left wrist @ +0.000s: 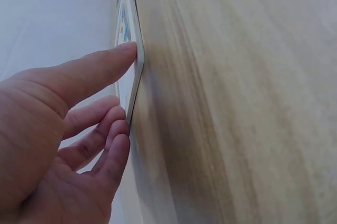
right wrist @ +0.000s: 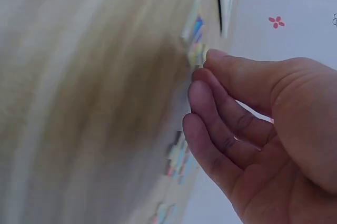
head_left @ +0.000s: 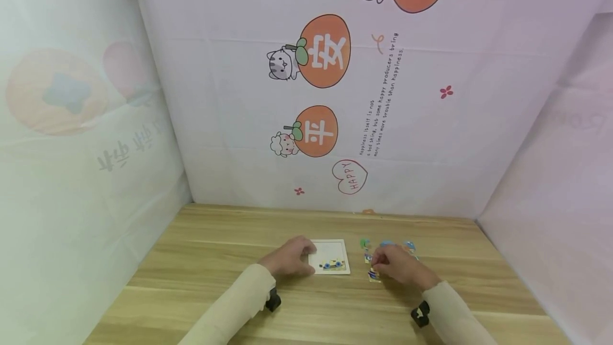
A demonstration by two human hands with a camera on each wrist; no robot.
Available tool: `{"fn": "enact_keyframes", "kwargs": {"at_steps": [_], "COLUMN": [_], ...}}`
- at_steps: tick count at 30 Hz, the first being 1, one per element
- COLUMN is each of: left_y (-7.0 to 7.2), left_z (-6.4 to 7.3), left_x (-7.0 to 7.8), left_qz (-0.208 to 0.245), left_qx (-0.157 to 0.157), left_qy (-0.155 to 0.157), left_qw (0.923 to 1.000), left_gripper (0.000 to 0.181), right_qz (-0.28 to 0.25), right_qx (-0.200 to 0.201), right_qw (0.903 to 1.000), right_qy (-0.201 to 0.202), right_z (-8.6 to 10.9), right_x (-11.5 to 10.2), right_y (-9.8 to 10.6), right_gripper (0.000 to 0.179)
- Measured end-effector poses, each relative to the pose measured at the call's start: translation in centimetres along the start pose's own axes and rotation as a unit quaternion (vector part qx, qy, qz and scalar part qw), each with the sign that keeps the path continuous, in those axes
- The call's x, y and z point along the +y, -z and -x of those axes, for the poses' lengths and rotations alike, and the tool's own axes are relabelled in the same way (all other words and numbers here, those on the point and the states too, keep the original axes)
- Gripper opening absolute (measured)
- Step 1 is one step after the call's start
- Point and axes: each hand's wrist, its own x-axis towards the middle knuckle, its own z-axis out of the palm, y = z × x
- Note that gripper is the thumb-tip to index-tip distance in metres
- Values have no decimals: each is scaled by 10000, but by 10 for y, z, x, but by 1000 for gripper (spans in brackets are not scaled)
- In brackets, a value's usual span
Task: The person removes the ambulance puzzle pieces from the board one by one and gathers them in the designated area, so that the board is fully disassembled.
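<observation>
A white square puzzle tray (head_left: 328,249) lies flat on the table, with a few joined pieces showing blue wheels (head_left: 332,264) along its near side. My left hand (head_left: 289,257) holds the tray at its left side; in the left wrist view the thumb (left wrist: 102,68) touches the near corner and the curled fingers rest on the edge. To the right of the tray, my right hand (head_left: 399,265) pinches a small puzzle piece (right wrist: 204,54) between thumb and index finger, mostly hidden by the fingertips. Close by its fingers lies a loose yellow and purple piece (head_left: 373,274).
Several loose puzzle pieces (head_left: 409,245) lie around and beyond my right hand, one of them green (head_left: 365,243). The wooden table (head_left: 230,238) meets a white printed cloth wall (head_left: 239,121) at the back, and cloth walls stand on both sides.
</observation>
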Motion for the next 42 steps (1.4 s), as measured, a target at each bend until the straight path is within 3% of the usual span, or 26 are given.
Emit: {"fn": "enact_keyframes", "kwargs": {"at_steps": [6, 10, 17, 24, 34, 42], "left_y": [3, 3, 0, -9, -13, -13], "left_z": [2, 0, -7, -15, -16, -16], "left_x": [3, 4, 8, 10, 16, 18], "left_qz": [-172, -331, -431, -555, -510, -509], "left_qx": [-60, -74, -91, -93, -132, -160], "left_qy": [-95, -182, -317, -607, -670, -693], "left_qw": [9998, 9993, 9985, 9966, 9964, 9962], "left_gripper": [56, 55, 55, 52, 46, 45], "right_qz": [191, 299, 232, 175, 330, 789], "right_qx": [-164, -259, -443, -601, -703, -671], "right_qw": [9997, 9988, 9950, 9940, 9895, 9868], "right_qy": [50, 277, 863, 902, 1215, 1244], "right_z": [-11, -19, -37, -54, -65, -66], "right_x": [-15, -29, -47, -60, -67, -64], "right_y": [9, 10, -3, -20, -35, -38], "right_gripper": [3, 14, 20, 26, 24, 20]}}
